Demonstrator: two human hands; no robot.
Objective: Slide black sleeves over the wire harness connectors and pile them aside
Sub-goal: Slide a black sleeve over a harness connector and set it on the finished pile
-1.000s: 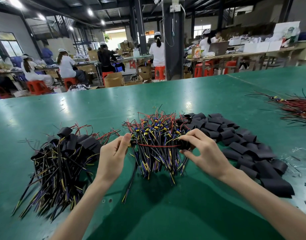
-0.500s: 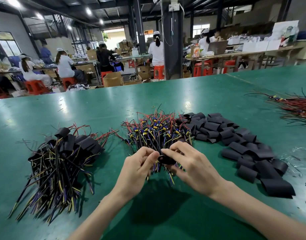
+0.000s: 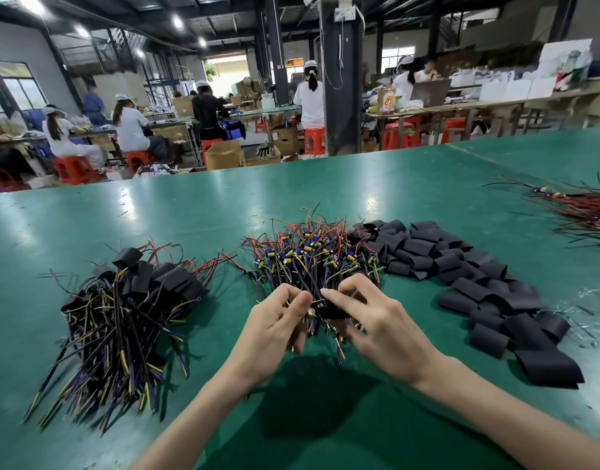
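My left hand point(image 3: 278, 325) pinches a wire harness point(image 3: 310, 317) between thumb and fingers, just in front of the heap of bare harnesses point(image 3: 312, 256) with red, yellow and blue wires. My right hand point(image 3: 376, 320) pinches a black sleeve point(image 3: 329, 308) that sits at the harness end, right against my left thumb. How far the sleeve is on the connector is hidden by my fingers. A pile of sleeved harnesses point(image 3: 122, 310) lies to the left. Loose black sleeves point(image 3: 461, 276) are spread to the right.
Everything lies on a wide green table point(image 3: 190, 212). Another bundle of red wires point(image 3: 586, 212) lies at the far right edge. A small rubber band point(image 3: 304, 208) lies behind the heap. Seated workers, red stools and a dark pillar point(image 3: 341, 79) stand beyond the table.
My hands came together from either end of a stretched wire and pulled back toward me. The sleeve in my right hand now meets the harness end held by my left.
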